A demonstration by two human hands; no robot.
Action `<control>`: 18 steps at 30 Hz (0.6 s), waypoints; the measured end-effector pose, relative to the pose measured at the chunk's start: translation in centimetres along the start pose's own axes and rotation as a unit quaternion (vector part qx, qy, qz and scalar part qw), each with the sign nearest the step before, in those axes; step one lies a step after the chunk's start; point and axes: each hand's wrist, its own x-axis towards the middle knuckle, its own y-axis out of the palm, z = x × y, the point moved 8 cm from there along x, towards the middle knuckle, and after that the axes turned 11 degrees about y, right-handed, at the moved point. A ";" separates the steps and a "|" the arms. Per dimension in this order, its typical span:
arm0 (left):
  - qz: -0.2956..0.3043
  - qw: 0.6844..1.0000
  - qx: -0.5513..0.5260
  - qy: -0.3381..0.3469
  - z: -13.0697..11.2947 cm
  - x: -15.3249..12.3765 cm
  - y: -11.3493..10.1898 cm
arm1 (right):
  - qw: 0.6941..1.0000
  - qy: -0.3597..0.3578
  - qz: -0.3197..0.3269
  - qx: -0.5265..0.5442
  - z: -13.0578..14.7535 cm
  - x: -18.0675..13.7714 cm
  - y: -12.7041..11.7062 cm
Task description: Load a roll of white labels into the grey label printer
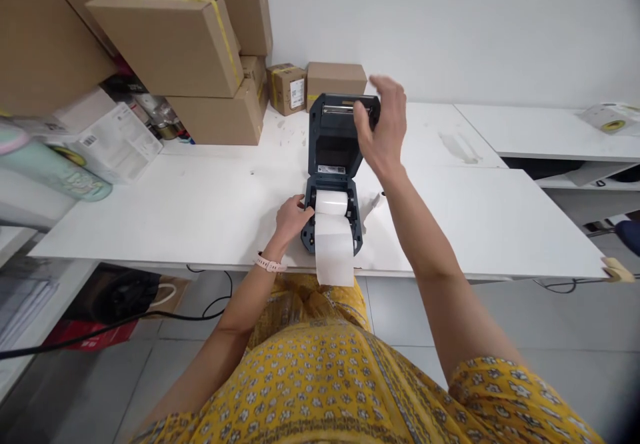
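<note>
A dark blue label printer [359,231] stands at the front edge of the white table with its lid [340,134] raised. Inside lies a white label roll [331,201]. A strip of labels [334,251] runs from it over the printer's front and past the table edge. My left hand [293,217] grips the printer's left side, thumb on the inner rim. My right hand [387,121] is at the lid's upper right corner, thumb and fingers apart around it. Whether it touches the lid I cannot tell. A pale torn scrap [371,211] lies right of the printer.
Cardboard boxes [175,47] are stacked at the back left, with a small box [287,91] and a wider box [335,79] behind the printer. A mint bottle [65,171] and a white carton [113,141] stand at the left. Black cables [195,314] hang below the table.
</note>
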 end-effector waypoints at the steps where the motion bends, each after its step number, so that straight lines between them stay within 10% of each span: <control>1: 0.019 0.999 0.044 -0.001 -0.3 0.2 -0.1 | 0.999 -0.017 0.027 0.003 0.9 -1.6 0.0; 5: 0.089 0.986 0.139 -0.009 -0.7 0.8 0.3 | 0.962 -0.035 0.268 -0.030 1.8 -8.0 3.3; 10: 0.125 0.971 0.204 0.006 -1.5 1.0 0.5 | 0.842 0.008 0.519 -0.144 -2.3 -11.7 8.5; 18: 0.127 0.968 0.217 0.017 -1.9 0.9 0.4 | 0.820 0.018 0.564 -0.097 -2.2 -10.9 11.1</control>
